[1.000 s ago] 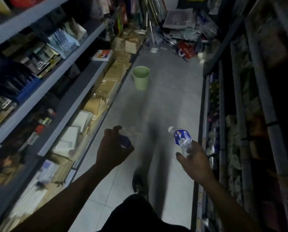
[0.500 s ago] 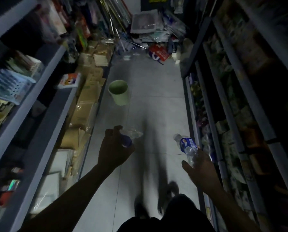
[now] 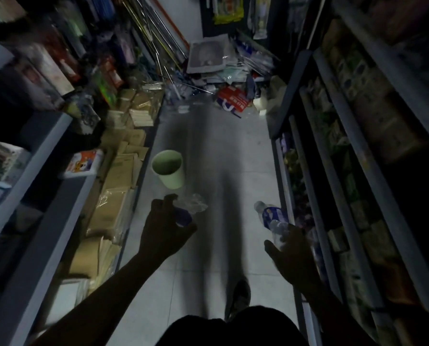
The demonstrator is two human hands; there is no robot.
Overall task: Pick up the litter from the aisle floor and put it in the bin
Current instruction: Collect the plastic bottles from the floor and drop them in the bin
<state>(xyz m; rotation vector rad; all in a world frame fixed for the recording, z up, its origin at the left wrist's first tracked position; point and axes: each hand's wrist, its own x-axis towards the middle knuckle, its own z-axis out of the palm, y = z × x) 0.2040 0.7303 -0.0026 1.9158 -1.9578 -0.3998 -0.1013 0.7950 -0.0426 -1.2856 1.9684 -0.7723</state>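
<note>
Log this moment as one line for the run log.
left hand: crumpled bottle | right hand: labelled bottle | green bin: ahead, upright

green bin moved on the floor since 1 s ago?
No. The green bin still stands beside the same cardboard stacks by the left shelf; it only looks nearer because the camera advanced.

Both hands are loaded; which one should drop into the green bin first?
Left, probably. The left hand with its crumpled bottle is just short of the green bin; the right hand is off by the right-side shelves.
</note>
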